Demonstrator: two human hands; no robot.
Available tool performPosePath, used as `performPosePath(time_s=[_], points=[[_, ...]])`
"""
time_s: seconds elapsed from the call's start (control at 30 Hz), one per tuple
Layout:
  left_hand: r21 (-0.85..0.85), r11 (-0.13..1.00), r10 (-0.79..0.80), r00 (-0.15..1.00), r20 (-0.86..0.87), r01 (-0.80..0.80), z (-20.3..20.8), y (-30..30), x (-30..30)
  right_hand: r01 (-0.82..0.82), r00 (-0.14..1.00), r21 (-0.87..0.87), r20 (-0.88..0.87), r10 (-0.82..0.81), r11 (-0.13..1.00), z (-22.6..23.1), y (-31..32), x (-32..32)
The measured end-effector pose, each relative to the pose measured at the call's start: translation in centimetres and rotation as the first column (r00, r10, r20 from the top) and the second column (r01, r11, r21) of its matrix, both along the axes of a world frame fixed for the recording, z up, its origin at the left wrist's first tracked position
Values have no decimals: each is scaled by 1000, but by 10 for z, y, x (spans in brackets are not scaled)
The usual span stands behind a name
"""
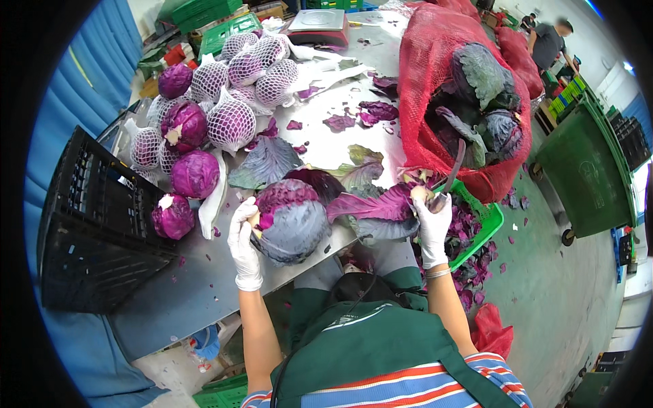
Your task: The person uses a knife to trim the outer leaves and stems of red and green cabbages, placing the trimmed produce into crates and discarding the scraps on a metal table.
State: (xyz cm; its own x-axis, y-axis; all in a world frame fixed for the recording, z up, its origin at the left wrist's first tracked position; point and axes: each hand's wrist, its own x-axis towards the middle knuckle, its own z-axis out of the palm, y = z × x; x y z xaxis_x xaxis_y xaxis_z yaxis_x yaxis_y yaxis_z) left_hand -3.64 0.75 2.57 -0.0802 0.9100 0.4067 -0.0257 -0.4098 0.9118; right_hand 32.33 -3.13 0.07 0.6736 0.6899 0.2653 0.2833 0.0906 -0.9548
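My left hand (245,239), in a white glove, grips the left side of a red cabbage (294,224) at the table's near edge. Grey-green outer leaf covers its lower part, while purple shows on top. My right hand (434,221), also gloved, holds a knife (456,166) with its blade pointing up and away from me. The same hand has a purple cabbage leaf (377,205) by its pale stem end; the leaf stretches left toward the cabbage. Loose outer leaves (266,163) lie just beyond the cabbage.
Purple cabbages (195,174), several in white foam nets (231,122), are heaped at the left beside a black crate (95,224). A red mesh sack (425,88) of cabbages stands at the right. Below it sits a green basket (486,234) of trimmings. A scale (317,28) is at the back.
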Motion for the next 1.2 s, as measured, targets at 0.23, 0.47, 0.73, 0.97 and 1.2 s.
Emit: performPosePath(time_s=[0.23, 0.47, 0.73, 0.97, 1.2], points=[[-83, 994, 56, 987, -152, -69, 5, -1, -1, 21, 994, 151, -108, -5, 988, 21, -24, -13], [-42, 998, 32, 955, -294, -46, 14, -2, 9, 72, 988, 134, -146, -52, 988, 43, -38, 2], [92, 910, -235, 687, -688, 404, 89, 47, 61, 61, 998, 213, -44, -52, 975, 56, -23, 2], [-170, 940, -342, 806, -483, 297, 59, 75, 29, 407, 913, 194, -99, -395, 893, 31, -66, 65], [-94, 987, -161, 762, -627, 132, 50, 83, 48, 663, 742, 99, 44, -669, 742, 45, -150, 178]])
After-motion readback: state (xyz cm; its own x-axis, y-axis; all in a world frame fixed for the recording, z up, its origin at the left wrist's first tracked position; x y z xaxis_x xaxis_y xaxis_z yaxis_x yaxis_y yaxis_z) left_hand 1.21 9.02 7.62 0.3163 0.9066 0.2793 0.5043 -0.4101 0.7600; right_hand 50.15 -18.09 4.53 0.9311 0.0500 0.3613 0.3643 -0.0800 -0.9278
